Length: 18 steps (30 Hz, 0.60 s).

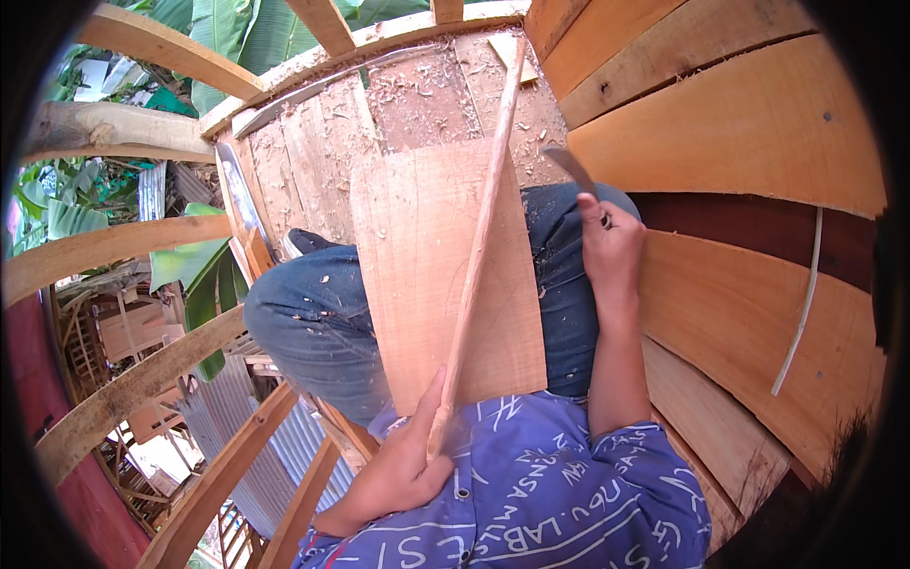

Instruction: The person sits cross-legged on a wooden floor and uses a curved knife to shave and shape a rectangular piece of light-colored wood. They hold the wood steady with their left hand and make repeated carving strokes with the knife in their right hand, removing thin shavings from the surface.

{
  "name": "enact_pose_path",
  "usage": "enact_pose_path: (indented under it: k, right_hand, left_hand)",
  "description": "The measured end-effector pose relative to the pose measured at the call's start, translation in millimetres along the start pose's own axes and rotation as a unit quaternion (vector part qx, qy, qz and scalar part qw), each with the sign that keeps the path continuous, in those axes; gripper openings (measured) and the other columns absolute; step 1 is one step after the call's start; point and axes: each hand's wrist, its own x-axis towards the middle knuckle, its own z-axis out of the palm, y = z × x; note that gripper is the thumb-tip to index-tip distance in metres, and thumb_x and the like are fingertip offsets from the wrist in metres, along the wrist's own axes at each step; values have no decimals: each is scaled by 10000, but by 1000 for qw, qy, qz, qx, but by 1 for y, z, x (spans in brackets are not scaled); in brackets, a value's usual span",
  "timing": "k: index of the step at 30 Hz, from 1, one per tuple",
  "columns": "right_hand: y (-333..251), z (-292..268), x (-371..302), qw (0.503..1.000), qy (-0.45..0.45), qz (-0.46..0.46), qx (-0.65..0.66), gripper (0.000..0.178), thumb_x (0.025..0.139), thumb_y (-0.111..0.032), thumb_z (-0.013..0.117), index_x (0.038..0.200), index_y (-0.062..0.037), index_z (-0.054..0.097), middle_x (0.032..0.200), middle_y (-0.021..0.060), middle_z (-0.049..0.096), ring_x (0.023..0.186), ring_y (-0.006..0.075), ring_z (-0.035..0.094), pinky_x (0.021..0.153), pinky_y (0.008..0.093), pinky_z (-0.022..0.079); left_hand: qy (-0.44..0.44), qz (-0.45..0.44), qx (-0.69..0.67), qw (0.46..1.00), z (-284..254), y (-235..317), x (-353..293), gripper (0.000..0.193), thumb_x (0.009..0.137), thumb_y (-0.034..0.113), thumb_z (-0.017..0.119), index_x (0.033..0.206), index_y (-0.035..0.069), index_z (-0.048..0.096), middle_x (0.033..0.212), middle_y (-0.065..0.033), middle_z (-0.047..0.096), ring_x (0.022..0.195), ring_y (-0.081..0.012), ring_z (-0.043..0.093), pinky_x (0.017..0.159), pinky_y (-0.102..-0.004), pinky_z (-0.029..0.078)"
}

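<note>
A long, peeled wooden stick (pixel 481 228) runs from my belly up and away across a thin wooden board (pixel 408 284) that rests on my lap. My left hand (pixel 409 471) is closed round the stick's near end, the index finger laid along its side. Above my right knee, my right hand (pixel 610 237) grips a knife whose curved blade (pixel 567 166) points up and to the left, apart from the stick. Most of the knife's handle is hidden in my fist.
Wood shavings (pixel 417 85) litter the plank floor (pixel 318 171) ahead. A plank wall (pixel 720 142) rises close on my right, with a thin pale strip (pixel 802 308) against it. Wooden railing bars (pixel 142 389) stand on my left, banana leaves (pixel 223 43) beyond.
</note>
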Motion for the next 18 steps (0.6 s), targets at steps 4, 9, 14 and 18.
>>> enact_pose_path:
  k: [4, 9, 14, 18]
  right_hand:
    - [-15, -19, -6, 988, -21, -152, -7, 632, 826, -594, 665, 612, -15, 526, 522, 130, 479, 466, 312, 529, 443, 383, 386]
    - [-24, -14, -47, 978, -118, -174, 16, 563, 794, -564, 706, 640, -39, 573, 555, 110, 527, 495, 303, 557, 462, 373, 420]
    - [-18, -13, -71, 973, -168, -154, 37, 533, 803, -542, 702, 678, -33, 605, 573, 125, 555, 528, 313, 591, 483, 378, 447]
    - [-29, -18, -82, 968, -194, -156, 31, 534, 810, -544, 698, 684, -32, 620, 556, 134, 567, 521, 315, 605, 487, 383, 465]
  left_hand:
    - [-7, 36, -7, 999, 0, -6, 1, 856, 784, 27, 484, 1536, -7, 75, 1326, -379, 469, 1246, -485, 484, 1079, -399, 344]
    - [12, 5, -32, 999, -3, 3, 2, 849, 779, 45, 484, 1533, -10, 96, 1330, -385, 462, 1242, -486, 487, 1073, -406, 347]
    - [23, -31, 8, 999, -7, 7, -2, 859, 762, 73, 495, 1527, -26, 117, 1335, -398, 448, 1256, -489, 473, 1080, -408, 340]
    - [63, 23, 36, 997, -6, 6, -8, 870, 751, 74, 494, 1517, -59, 105, 1362, -416, 409, 1298, -492, 430, 1099, -408, 321]
